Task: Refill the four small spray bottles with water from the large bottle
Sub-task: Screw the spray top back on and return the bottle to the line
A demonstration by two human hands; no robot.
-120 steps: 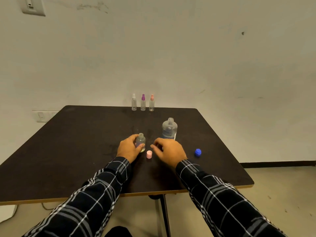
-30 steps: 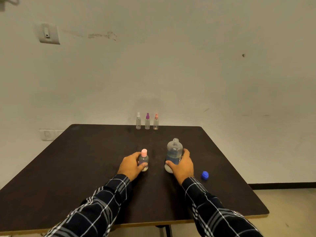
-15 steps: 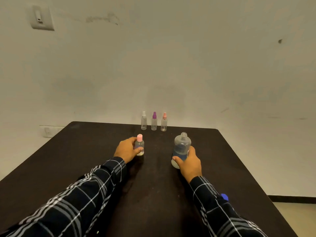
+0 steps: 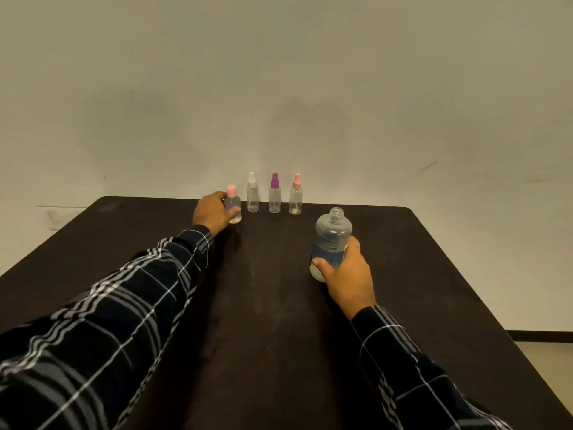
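Pink-capped small bottle (image 4: 233, 208): upright at the far edge of the worktop (image 4: 279, 336), at the left end of the row, just beside the white-topped spray bottle (image 4: 252, 198).
Left hand (image 4: 213, 214): wrapped round the pink-capped small bottle from its left side, thumb across the front low down.
Large bottle (image 4: 332, 234): nearer and off to the right, well apart from the row, tilted a little, neck open at the top.
Right hand (image 4: 348, 276): clamped round the lower half of the large bottle, thumb on the left side, fingers on the right.
Rest of the row: white-topped spray bottle, purple-topped spray bottle (image 4: 274, 198), peach-topped spray bottle (image 4: 296, 200), all upright, side by side, not touching, close to the wall (image 4: 279, 88).
Hard to see: left side of the pink-capped small bottle, behind the left hand; foot of the large bottle, behind the right hand; cannot tell if either bottle sits on the worktop or is lifted; water levels too faint to tell.
Cut off: both checked sleeves (image 4: 139, 305), at the bottom edge.
Count: four small bottles, one large bottle, two hands.
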